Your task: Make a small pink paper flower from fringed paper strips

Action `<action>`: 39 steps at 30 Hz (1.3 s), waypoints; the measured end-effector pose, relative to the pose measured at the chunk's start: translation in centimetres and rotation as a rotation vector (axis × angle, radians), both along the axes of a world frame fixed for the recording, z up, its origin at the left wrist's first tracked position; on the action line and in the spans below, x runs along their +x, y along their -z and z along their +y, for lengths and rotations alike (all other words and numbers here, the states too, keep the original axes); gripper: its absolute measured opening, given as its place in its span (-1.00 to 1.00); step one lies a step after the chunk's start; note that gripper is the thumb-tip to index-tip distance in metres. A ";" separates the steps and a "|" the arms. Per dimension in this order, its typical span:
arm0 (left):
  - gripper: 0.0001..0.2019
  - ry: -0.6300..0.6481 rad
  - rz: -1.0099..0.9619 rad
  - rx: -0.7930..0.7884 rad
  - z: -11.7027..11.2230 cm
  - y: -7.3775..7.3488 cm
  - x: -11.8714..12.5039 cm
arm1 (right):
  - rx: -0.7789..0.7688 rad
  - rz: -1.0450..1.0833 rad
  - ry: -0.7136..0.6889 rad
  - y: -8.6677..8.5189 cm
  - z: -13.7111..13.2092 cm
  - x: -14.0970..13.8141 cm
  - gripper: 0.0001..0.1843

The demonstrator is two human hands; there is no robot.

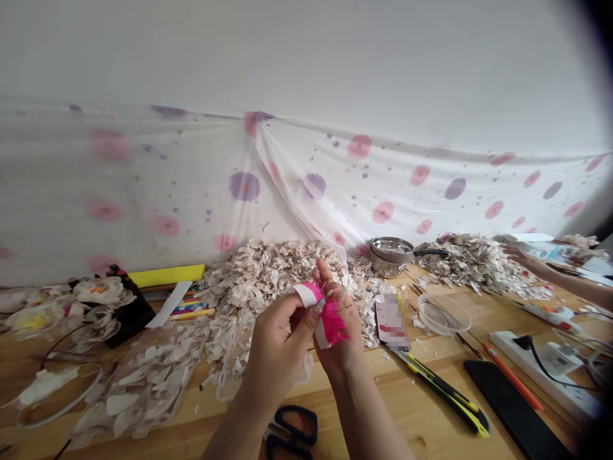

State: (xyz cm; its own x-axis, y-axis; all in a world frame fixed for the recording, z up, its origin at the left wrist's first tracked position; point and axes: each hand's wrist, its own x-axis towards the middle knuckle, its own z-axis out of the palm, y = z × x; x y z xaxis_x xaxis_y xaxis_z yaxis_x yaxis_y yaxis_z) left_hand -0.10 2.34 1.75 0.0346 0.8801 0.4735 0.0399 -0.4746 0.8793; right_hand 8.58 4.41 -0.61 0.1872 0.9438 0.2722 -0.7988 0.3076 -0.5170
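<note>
The left hand and the right hand are clenched on a pink feathery strip with a white paper end, held up just in front of the heap of pale petals.

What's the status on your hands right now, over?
Left hand and right hand holding pink fringed strip. Pale flake pile behind. Black-handled scissors below.

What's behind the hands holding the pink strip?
A heap of pale petal-like scraps, then a polka-dot sheet beyond. The left hand and right hand cover the heap's middle, so what lies there can't be seen.
</note>
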 end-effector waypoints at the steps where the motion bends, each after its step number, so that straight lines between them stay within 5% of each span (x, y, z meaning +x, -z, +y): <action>1: -0.79 -0.002 0.001 -0.001 0.0 0.0 0.0 | -0.003 0.004 0.000 0.1 0.1 -0.1 -0.83; 7: -0.79 -0.024 0.007 0.017 -0.2 -0.1 0.0 | 0.088 -0.130 0.081 0.1 -0.1 -0.1 -0.76; 10: -0.78 -0.024 0.024 0.014 -0.1 -0.2 -0.1 | 0.102 -0.169 0.113 0.0 -0.2 -0.1 -0.88; 20: -0.82 0.022 0.100 0.030 0.3 0.2 -0.3 | -0.010 0.015 0.086 0.8 0.2 -0.2 -0.76; 35: -0.78 -0.058 -0.029 0.075 0.5 0.5 -0.3 | 0.125 -0.095 0.133 0.2 0.0 0.2 -0.59; 39: -0.81 -0.106 -0.037 0.055 0.9 1.1 -0.7 | 0.145 -0.302 0.169 0.0 -0.3 0.8 -0.74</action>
State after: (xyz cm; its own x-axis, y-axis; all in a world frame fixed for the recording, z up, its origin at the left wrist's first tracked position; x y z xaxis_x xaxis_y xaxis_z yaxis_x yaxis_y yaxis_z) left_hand -0.75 3.22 0.70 -0.0759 0.8503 0.5207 0.0611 -0.5173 0.8536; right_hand 9.43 4.14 -0.63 0.2278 0.8542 0.4675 -0.5489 0.5092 -0.6629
